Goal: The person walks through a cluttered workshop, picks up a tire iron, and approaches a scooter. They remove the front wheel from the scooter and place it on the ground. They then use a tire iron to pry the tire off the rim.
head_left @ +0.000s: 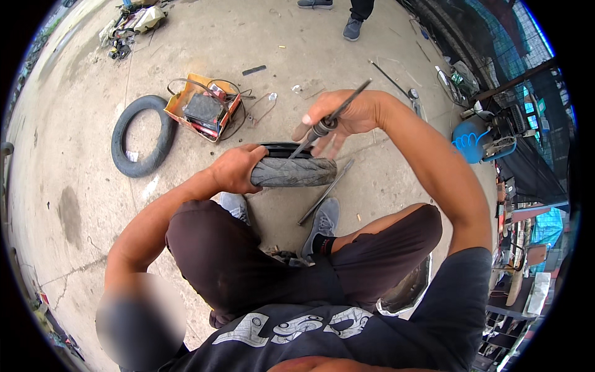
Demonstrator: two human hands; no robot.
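My left hand (235, 168) is closed on the left side of a black tyre (296, 175), which stands up in front of my knees with its tread toward me. In my right hand (348, 113) is a slanted metal rod (354, 98) with a dark ridged collar (321, 128) partway along it. The rod's lower end reaches the tyre's far upper edge; whether it goes inside is hidden. My right fingers curl loosely by the collar, some of them stretched out. A long metal bar (323, 195) lies on the ground just right of the tyre, beside my shoe.
A dark rubber ring (121, 146) lies at left, against an orange box (176, 109) of tools and cords. A dark flat strip (254, 70) and a thin hose with a gauge (390, 80) lie beyond. Another person's shoe (352, 30) is at the top; a blue tank (466, 137) stands right.
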